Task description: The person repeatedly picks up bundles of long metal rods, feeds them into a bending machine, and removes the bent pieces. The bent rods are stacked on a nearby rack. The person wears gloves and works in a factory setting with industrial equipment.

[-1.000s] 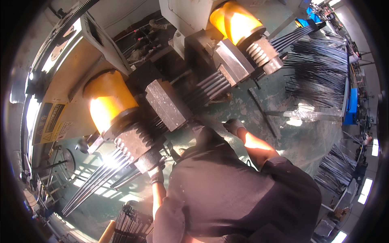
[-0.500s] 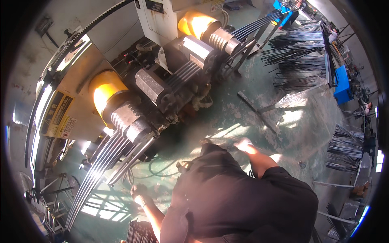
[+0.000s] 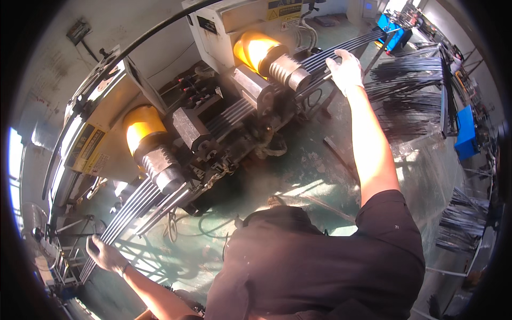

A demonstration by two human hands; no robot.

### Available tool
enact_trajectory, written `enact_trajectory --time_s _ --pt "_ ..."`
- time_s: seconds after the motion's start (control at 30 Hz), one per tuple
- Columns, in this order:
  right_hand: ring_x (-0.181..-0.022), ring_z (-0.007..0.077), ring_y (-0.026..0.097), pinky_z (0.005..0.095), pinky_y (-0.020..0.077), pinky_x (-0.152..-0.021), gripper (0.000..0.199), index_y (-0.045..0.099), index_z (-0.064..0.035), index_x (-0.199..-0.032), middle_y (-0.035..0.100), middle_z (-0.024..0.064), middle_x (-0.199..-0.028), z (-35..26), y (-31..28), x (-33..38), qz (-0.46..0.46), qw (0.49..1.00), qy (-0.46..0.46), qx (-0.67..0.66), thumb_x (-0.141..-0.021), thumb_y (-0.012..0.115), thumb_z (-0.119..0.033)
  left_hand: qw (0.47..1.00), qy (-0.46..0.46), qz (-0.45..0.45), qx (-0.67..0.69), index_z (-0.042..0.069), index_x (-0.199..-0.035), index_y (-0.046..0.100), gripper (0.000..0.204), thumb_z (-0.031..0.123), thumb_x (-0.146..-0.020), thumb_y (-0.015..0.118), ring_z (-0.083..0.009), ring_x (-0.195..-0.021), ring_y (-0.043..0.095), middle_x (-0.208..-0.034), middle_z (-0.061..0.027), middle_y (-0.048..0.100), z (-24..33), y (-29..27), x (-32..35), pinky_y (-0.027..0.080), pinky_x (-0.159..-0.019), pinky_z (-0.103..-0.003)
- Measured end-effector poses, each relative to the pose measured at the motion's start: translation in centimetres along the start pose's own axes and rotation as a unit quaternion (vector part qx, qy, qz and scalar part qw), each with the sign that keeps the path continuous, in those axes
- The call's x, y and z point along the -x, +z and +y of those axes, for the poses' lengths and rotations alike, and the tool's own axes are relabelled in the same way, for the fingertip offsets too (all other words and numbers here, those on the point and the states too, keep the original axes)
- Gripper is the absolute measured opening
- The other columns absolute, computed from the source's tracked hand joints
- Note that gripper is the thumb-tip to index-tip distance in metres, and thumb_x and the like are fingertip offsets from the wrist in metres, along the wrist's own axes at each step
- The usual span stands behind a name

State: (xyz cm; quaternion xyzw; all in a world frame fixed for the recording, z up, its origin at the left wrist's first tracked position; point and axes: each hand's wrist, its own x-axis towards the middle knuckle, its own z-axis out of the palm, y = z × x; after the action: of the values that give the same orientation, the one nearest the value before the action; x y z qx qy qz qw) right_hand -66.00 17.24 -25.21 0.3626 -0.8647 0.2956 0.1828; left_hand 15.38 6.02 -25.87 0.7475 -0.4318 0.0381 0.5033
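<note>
A row of several long metal rods lies across a machine, running from lower left to upper right. Over its left end (image 3: 127,212), my left hand (image 3: 108,257) in a pale glove is at the rods' near edge, thumb and fingers curved apart. Whether it touches them I cannot tell. My right hand (image 3: 348,72), also gloved, is stretched out beside the right end of the rods (image 3: 341,47), thumb and forefinger spread. Between my hands the rods pass two dark, toothed rollers, the left roller (image 3: 160,165) and the right roller (image 3: 288,70), each behind a yellow collar.
Dark block-shaped clamps (image 3: 190,127) stand between the rollers. Racks of thin dark rods (image 3: 408,74) are at the right, with a blue box (image 3: 465,130) beyond. A loose bar (image 3: 340,156) lies on the green floor. A black hose (image 3: 144,45) arches over the machine.
Both arms have reached outward from near my body: the left hand to the rods' lower-left end, the right hand up to their far right end. The view has shifted slightly.
</note>
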Motion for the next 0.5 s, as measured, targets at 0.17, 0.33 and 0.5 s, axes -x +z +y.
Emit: enact_trajectory --time_s 0.17,0.33,0.5 --pt "-0.15 0.0378 0.045 0.0481 0.0367 -0.125 0.071 0.055 -0.0059 -0.153 0.054 0.019 -0.158 -2.1 4.6 -4.3 -0.145 0.987 -0.027 0.066 -0.099 0.068 -0.049 0.94 0.242 -0.03 -0.238 0.006 -0.127 0.073 0.038 0.033 -0.101 0.069 -0.0327 -0.122 0.064 -0.126 -0.0146 0.074 0.9 3.8 -2.4 0.047 -0.109 -0.042" --pt "-0.164 0.0367 0.018 0.0484 0.0209 -0.133 0.086 0.038 -0.0046 -0.165 0.028 0.016 -0.176 -3.1 6.7 -6.1 -0.089 0.98 -0.051 0.168 -0.103 0.051 -0.063 0.883 0.313 -0.045 -0.347 0.009 -0.114 0.076 0.029 0.032 -0.1 0.068 -0.0322 -0.123 0.062 -0.123 -0.0114 0.075 10.3 0.0 -3.3 0.045 -0.11 -0.044" --pt "-0.166 0.033 0.01 0.0466 0.0176 -0.134 0.092 0.026 -0.0069 -0.17 0.019 0.0124 -0.179 -2.5 4.2 -12.1 -0.067 0.941 -0.038 0.329 -0.104 0.043 -0.068 0.838 0.419 0.012 -0.349 0.008 -0.095 0.074 0.022 0.029 -0.099 0.068 -0.0293 -0.11 0.065 -0.101 -0.0091 0.075 16.7 -2.8 -5.7 0.046 -0.105 -0.044"
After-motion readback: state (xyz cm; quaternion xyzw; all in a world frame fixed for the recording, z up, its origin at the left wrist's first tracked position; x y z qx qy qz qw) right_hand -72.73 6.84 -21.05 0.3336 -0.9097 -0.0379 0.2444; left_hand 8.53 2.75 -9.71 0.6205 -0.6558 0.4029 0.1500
